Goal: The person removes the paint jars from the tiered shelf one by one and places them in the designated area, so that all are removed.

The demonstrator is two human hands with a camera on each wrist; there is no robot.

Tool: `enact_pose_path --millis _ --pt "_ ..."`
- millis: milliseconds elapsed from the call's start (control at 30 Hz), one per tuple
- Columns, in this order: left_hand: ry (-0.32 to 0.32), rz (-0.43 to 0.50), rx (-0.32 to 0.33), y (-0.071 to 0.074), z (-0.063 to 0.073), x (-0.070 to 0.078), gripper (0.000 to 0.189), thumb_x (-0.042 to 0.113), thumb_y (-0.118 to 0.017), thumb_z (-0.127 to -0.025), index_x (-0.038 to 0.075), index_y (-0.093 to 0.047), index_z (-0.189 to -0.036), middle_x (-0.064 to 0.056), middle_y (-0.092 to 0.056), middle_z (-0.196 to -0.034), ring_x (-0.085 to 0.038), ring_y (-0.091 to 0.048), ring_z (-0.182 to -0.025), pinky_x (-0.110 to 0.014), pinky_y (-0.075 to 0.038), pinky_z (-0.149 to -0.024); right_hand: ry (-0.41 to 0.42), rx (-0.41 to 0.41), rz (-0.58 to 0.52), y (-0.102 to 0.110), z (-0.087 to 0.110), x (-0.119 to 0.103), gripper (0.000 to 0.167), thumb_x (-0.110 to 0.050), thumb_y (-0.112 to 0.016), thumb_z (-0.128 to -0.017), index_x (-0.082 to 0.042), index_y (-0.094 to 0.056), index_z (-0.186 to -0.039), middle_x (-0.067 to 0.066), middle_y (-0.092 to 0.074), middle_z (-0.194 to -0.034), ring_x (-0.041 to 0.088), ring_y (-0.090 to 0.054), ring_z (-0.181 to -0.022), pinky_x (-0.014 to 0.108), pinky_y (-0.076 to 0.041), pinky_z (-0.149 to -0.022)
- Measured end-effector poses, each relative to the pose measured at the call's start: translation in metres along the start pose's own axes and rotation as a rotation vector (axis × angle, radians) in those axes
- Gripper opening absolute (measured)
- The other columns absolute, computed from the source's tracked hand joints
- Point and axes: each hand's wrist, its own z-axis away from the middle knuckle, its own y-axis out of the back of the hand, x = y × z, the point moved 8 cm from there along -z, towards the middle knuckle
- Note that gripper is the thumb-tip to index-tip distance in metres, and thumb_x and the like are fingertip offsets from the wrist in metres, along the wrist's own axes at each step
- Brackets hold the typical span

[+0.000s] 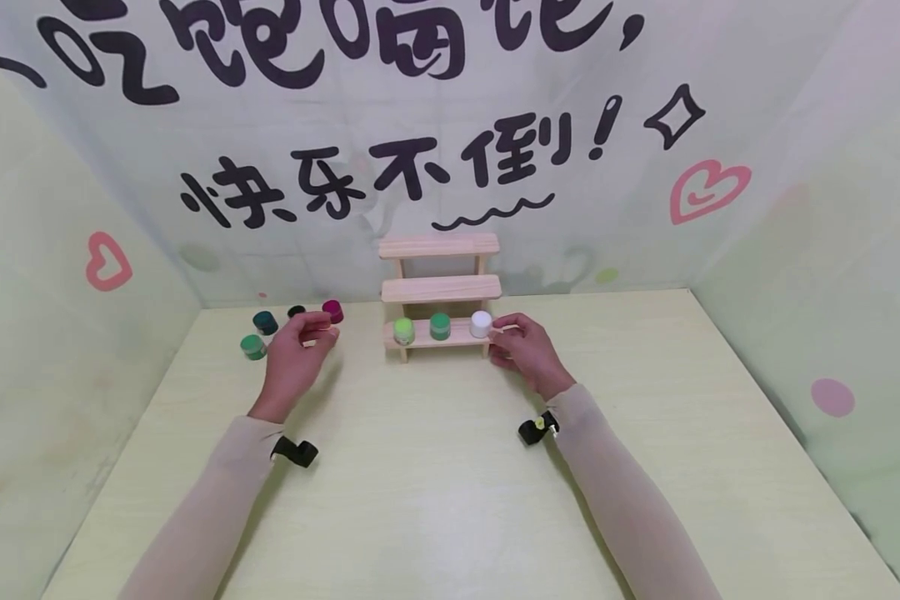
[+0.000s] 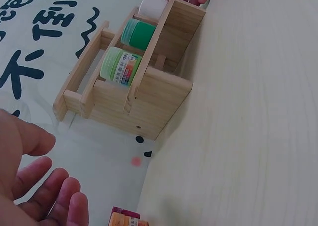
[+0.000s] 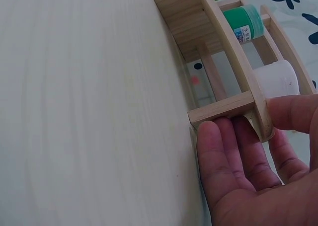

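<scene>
Touching the white jar [image 1: 482, 324] at the right end of the wooden stand [image 1: 441, 289]

Left of the wooden stand, on the counter [image 1: 420, 483], a mint jar [image 1: 253, 347], a teal jar [image 1: 265, 323], a black jar [image 1: 296, 311] and a magenta jar [image 1: 333, 311] sit close together. The left wrist view shows an orange jar [image 2: 124, 219] right by the magenta one. The left hand [image 1: 296, 362] is near these jars. Its grip is apart, with nothing between thumb and fingers.

On the wooden stand's lowest step, going right, come a lime jar [image 1: 403, 331], a green jar [image 1: 440, 326] and the white jar. All three stand upright, while the step runs sideways. The right hand [image 1: 532, 354] is at the wooden stand's right end. The white jar is just left of this grip, so the right hand is much nearer to it than the left hand. The thumb touches the jar, and the other fingers bend in by the end of the step. I cannot tell if this grip is clamped on the jar or only resting there.
</scene>
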Motion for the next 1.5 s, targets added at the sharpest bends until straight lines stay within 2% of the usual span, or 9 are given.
enact_pose_path --millis 133,367,500,667,900,1067,1300,1500 --pt "-0.019 0.002 -0.032 -0.017 -0.002 0.006 0.039 0.026 -0.072 -0.102 0.008 -0.065 -0.136 -0.012 -0.069 -0.131 -0.026 -0.066 -0.117 -0.014 -0.054 -0.087 0.004 0.003 0.002 0.001 0.002 -0.002 0.022 -0.012 -0.068 -0.101 -0.011 -0.062 -0.122 0.004 -0.069 -0.1 0.016 -0.07 -0.085 0.03 -0.064 -0.08" --pt "-0.067 -0.012 -0.084 -0.047 -0.002 0.019 0.04 0.026 -0.073 -0.101 0.01 -0.065 -0.137 -0.009 -0.069 -0.131 -0.027 -0.067 -0.117 -0.039 -0.059 -0.096 0.004 -0.006 -0.005 0.0 0.001 -0.001 0.023 -0.013 -0.069 -0.101 -0.011 -0.062 -0.122 0.003 -0.07 -0.099 0.016 -0.07 -0.083 0.03 -0.065 -0.08" --pt "-0.103 0.008 -0.11 -0.062 -0.001 0.025 0.04 0.024 -0.075 -0.1 0.007 -0.066 -0.135 -0.009 -0.07 -0.13 -0.029 -0.066 -0.118 -0.045 -0.059 -0.096 0.005 -0.003 0.002 0.0 -0.001 0.001 0.023 -0.014 -0.069 -0.101 -0.011 -0.062 -0.123 0.002 -0.069 -0.099 0.017 -0.07 -0.083 0.03 -0.065 -0.079" --pt "-0.125 0.031 -0.134 -0.078 0.0 0.031 0.04 0.023 -0.075 -0.099 0.006 -0.066 -0.134 -0.01 -0.069 -0.134 -0.033 -0.063 -0.127 -0.048 -0.057 -0.102 0.001 -0.003 0.001 0.001 0.002 0.0 0.025 -0.014 -0.069 -0.101 -0.011 -0.061 -0.124 0.003 -0.069 -0.1 0.018 -0.07 -0.085 0.031 -0.065 -0.08" --pt "-0.128 0.044 -0.148 -0.092 -0.002 0.037 0.041 0.025 -0.077 -0.097 0.011 -0.066 -0.135 -0.007 -0.069 -0.135 -0.028 -0.061 -0.129 -0.047 -0.053 -0.107 0.005 -0.006 0.002 0.0 0.003 -0.001 0.025 -0.015 -0.069 -0.101 -0.01 -0.061 -0.124 0.003 -0.069 -0.1 0.016 -0.071 -0.084 0.03 -0.065 -0.079" --pt "-0.114 0.041 -0.166 -0.1 -0.003 0.039 0.046 0.026 -0.078 -0.096 0.01 -0.064 -0.137 -0.008 -0.068 -0.134 -0.027 -0.06 -0.126 -0.047 -0.052 -0.107 0.008 -0.006 -0.003 0.0 0.0 0.0 0.024 -0.015 -0.069 -0.101 -0.011 -0.061 -0.123 0.004 -0.068 -0.101 0.017 -0.07 -0.085 0.028 -0.065 -0.077" --pt "-0.104 -0.005 -0.164 -0.102 -0.003 0.037 0.045 0.027 -0.078 -0.096 0.012 -0.065 -0.137 -0.01 -0.069 -0.132 -0.027 -0.061 -0.126 -0.046 -0.051 -0.107 0.006 -0.008 -0.01 0.002 -0.001 0.001 0.024 -0.015 -0.07 -0.101 -0.011 -0.061 -0.123 0.005 -0.069 -0.103 0.017 -0.071 -0.085 0.029 -0.065 -0.077" --pt "-0.116 0.003 -0.172 -0.099 0.0 0.037 0.044 0.026 -0.079 -0.097 0.014 -0.067 -0.137 -0.006 -0.068 -0.139 -0.026 -0.061 -0.128 -0.048 -0.051 -0.108 0.007 -0.017 -0.024 0.001 0.0 0.0 0.023 -0.015 -0.069 -0.101 -0.011 -0.061 -0.122 0.0 -0.068 -0.095 0.016 -0.071 -0.084 0.029 -0.065 -0.076"
